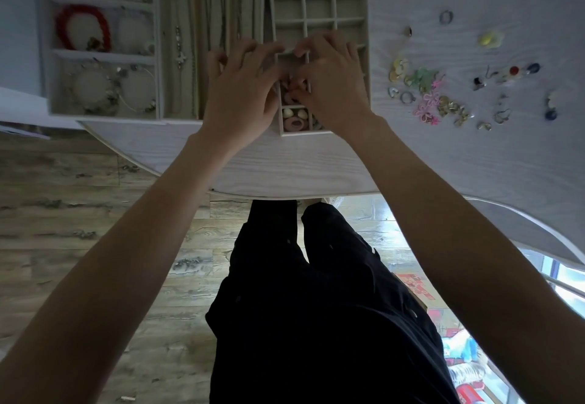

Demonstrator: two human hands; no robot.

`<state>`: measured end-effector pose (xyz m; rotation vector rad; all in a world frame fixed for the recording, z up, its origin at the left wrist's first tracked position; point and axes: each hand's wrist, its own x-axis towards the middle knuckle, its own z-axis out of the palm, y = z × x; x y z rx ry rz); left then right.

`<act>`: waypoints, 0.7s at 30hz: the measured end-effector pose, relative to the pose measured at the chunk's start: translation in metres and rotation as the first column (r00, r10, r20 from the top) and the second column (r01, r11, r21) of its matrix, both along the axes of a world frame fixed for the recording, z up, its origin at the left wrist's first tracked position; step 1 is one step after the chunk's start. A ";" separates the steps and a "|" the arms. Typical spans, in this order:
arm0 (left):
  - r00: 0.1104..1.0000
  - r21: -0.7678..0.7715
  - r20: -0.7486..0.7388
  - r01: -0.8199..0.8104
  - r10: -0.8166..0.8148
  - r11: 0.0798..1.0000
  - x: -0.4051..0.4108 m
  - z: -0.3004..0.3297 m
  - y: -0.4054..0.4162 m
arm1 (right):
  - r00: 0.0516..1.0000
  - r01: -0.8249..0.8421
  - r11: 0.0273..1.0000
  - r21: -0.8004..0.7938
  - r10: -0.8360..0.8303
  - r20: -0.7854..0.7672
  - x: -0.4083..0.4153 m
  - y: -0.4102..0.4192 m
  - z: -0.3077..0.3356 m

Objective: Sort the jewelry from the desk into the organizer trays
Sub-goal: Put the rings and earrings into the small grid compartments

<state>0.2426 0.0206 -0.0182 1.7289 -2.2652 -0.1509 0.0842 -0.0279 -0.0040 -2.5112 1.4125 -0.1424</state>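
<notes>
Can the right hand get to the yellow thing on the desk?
Probably yes. The yellow piece lies loose on the bare desk, right of the grid tray, with nothing over it. The right hand is busy at the tray, so it must first let go.

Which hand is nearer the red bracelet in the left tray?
Left. The left hand is over the trays' middle, a necklace tray's width from the red bracelet; the right hand is farther, over the grid tray.
</notes>
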 end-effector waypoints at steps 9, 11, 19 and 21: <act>0.999 0.010 -0.032 -0.040 0.040 0.999 -0.004 -0.002 0.014 | 0.992 0.079 0.995 0.057 -0.084 0.099 -0.010 -0.003 -0.003; 0.999 0.039 -0.028 -0.025 0.026 0.999 -0.004 0.000 0.016 | 0.983 0.086 0.996 -0.020 -0.081 0.165 -0.020 -0.005 0.002; 0.996 0.096 0.080 -0.037 0.029 0.995 -0.013 0.002 0.020 | 0.992 -0.103 0.987 -0.123 0.111 0.056 -0.029 0.000 0.002; 0.995 0.111 0.086 -0.049 0.040 0.993 -0.013 0.002 0.020 | 0.993 -0.109 0.990 -0.086 0.112 0.032 -0.030 0.003 -0.001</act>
